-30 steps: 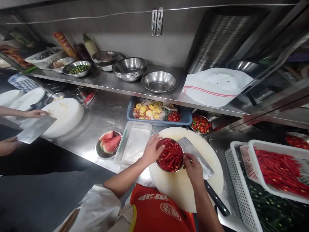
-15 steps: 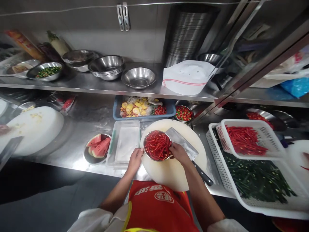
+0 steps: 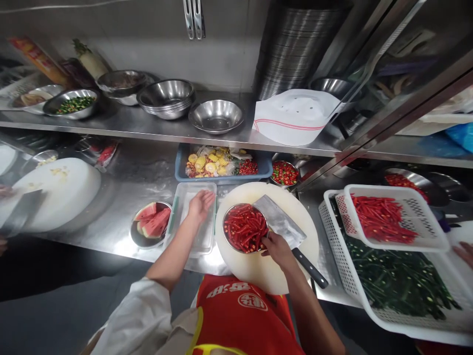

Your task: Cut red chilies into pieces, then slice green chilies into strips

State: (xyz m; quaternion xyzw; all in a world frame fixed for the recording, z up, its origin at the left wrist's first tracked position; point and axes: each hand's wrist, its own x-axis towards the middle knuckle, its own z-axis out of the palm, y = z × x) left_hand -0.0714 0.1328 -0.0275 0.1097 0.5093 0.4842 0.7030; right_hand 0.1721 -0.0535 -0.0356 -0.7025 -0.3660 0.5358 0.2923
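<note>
My right hand (image 3: 277,249) grips the rim of a steel bowl (image 3: 226,235) filled with red chillies (image 3: 246,227). The bowl is over the left part of a round white cutting board (image 3: 254,271). Behind my right hand a cleaver (image 3: 283,222) lies flat on the board, its black handle pointing toward me. My left hand (image 3: 201,204) is off the bowl, fingers stretched out and holding nothing, above a clear plastic container (image 3: 181,236) with green side clips. To the left of that container sits a bowl of watermelon slices (image 3: 152,221).
A blue tray (image 3: 223,181) of bagged food stands behind the board, beside a bowl of chopped chillies (image 3: 284,173). White baskets (image 3: 399,246) hold red and green chillies at right. Above runs a steel shelf (image 3: 148,132) with bowls. Co-workers' hands show at both edges, a cleaver (image 3: 24,212) at left.
My left hand has let go of the bowl's left side and moved up and left over the plastic container, opening. The bowl has shifted slightly right in view, still in my right hand.
</note>
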